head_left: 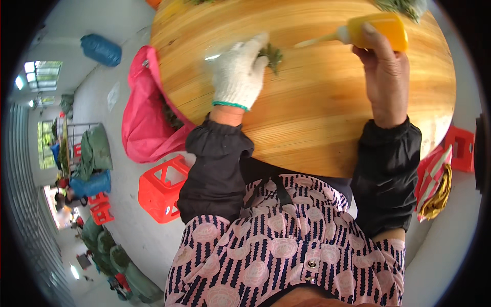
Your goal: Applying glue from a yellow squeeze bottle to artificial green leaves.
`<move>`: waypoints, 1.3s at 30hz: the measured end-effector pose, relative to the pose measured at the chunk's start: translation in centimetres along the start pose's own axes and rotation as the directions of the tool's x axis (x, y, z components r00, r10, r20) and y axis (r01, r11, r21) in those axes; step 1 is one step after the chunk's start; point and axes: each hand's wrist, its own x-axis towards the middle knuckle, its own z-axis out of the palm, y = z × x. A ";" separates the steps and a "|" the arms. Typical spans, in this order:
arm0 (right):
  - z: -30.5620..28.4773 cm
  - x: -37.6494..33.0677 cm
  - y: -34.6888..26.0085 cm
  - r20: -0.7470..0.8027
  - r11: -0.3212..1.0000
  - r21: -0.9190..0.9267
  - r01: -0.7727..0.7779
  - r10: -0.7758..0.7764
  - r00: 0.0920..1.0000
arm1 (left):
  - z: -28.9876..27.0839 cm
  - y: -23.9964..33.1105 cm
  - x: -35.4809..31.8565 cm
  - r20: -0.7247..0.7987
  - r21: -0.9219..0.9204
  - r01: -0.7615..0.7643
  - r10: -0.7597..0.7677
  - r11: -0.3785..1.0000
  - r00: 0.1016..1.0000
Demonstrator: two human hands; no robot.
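My left hand (238, 74), in a white knit glove with a green cuff edge, is over the wooden table. Between its thumb and fingers is a small dark green leafy sprig (273, 57). Something clear and shiny (211, 57) shows at the glove's left side, too blurred to name. My bare right hand (386, 77) grips a yellow squeeze bottle (381, 31), tilted nearly level. Its long pale nozzle (317, 40) points left toward the sprig, apart from it. Both forearms are in black sleeves.
The round wooden table (307, 117) fills the front. A pink bag (146, 117) hangs at its left edge, above a red stool (163, 189). Greenery in a bag (404, 7) lies at the far right. Another red stool (460, 148) and striped cloth (432, 179) are at right.
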 end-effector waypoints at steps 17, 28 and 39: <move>-1.6 2.6 3.8 -0.162 0.979 0.117 -0.168 0.185 0.969 | -10.3 -13.6 -8.4 -0.547 0.503 0.643 -0.364 0.577 0.754; -1.3 3.7 4.2 -0.165 0.965 0.169 -0.198 0.226 0.960 | 5.6 -9.8 15.3 -0.262 -0.054 0.299 -0.303 0.953 0.916; -1.6 4.2 4.5 -0.110 0.967 0.139 -0.215 0.231 0.967 | 1.2 -6.5 8.4 0.125 -0.666 0.441 -0.493 0.601 0.861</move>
